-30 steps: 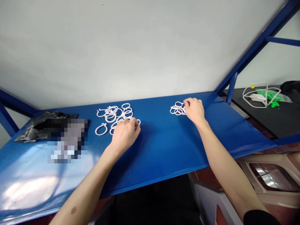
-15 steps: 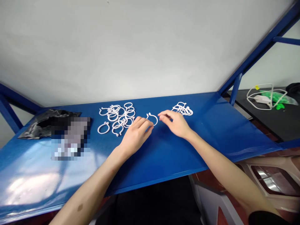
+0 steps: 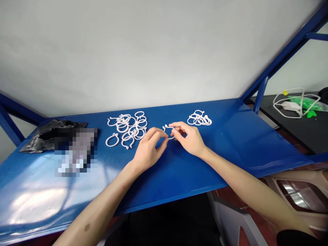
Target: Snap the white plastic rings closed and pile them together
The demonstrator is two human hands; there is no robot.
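Between my hands, above the blue table (image 3: 159,184), is a white open ring with small knobbed ends (image 3: 169,127). My left hand (image 3: 150,145) pinches its left side between thumb and fingers. On its right side, my right hand (image 3: 189,138) has closed its thumb and fingers around it, hiding part of the ring. To the left of my left hand lies a loose pile of similar white rings (image 3: 124,128). A single white ring (image 3: 112,140) rests just in front of that pile. Beyond my right hand is a smaller cluster of white rings (image 3: 200,118).
A crumpled black plastic bag (image 3: 51,136) lies at the table's left, beside a blurred-out object (image 3: 82,147). Blue metal posts (image 3: 260,95) rise at both ends. At far right, a black surface holds a white wire frame (image 3: 289,102) and green plastic (image 3: 304,102).
My right hand has moved left onto the ring and taken hold of its right side. My left hand keeps its pinch and has barely shifted. The view has moved slightly.
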